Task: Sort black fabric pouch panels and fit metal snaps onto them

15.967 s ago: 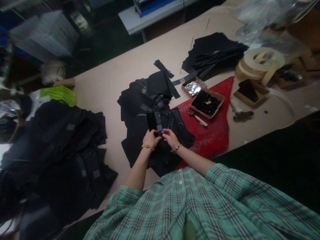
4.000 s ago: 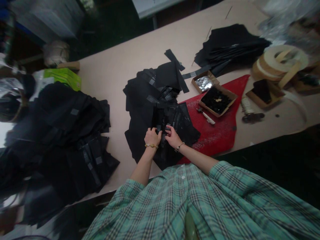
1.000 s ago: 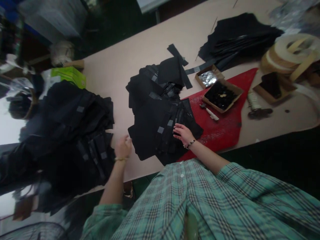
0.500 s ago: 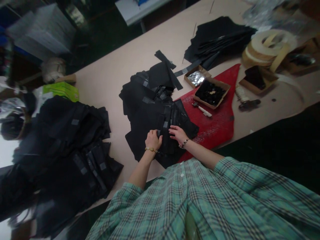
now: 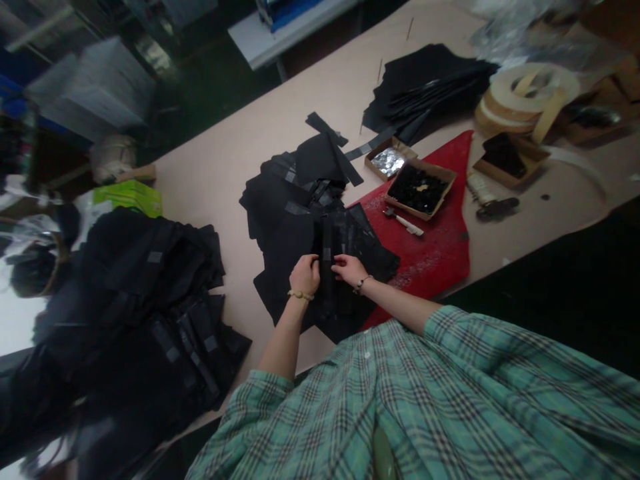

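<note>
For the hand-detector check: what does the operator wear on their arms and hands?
No gloves on the left hand or right hand. The left wrist has a yellowish beaded bracelet; the right, a thin dark bracelet with pale beads. Green plaid shirt, white buttons, sleeves stopping short of the wrists.

Long beige worktable, white bench beyond, dark floor
</note>
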The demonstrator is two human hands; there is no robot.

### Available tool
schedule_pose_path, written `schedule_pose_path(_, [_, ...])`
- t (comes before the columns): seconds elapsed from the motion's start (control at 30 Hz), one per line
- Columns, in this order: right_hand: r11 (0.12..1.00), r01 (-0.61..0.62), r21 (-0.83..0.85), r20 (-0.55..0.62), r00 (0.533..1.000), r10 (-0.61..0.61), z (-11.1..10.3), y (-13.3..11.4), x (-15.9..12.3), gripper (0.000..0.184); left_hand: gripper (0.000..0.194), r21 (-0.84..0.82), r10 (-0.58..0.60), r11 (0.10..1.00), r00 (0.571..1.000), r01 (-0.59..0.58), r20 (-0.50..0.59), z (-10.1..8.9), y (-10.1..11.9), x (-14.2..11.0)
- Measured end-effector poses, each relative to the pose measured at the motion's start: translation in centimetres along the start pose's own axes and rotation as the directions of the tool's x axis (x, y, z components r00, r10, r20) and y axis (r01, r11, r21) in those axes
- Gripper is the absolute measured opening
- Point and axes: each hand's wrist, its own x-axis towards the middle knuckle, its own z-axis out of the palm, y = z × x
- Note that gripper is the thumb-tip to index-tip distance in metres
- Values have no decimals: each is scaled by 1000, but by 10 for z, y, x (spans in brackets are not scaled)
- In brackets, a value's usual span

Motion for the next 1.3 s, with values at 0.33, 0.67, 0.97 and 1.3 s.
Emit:
schedule_pose_path(0.33, [990, -36, 138, 98, 995, 23, 7, -1, -6, 20, 29, -372, -174, 908, 981, 193, 84, 23, -12, 4])
schedule_pose_path(0.67, [964, -166, 206, -35, 984, 177, 8, 1, -7, 24, 25, -17, 20, 1000, 998, -19, 54, 6, -1, -11])
schedule_pose_path(0.97, [955, -197, 224, 174, 972, 159, 3, -9, -26, 16, 45, 43, 72, 996, 978, -82, 197, 4, 1, -17])
schedule_pose_path(1.3, [938, -199, 282, 24, 979, 201, -19, -9, -37, 28, 43, 194, -53, 979, 998, 61, -42, -4, 7, -21])
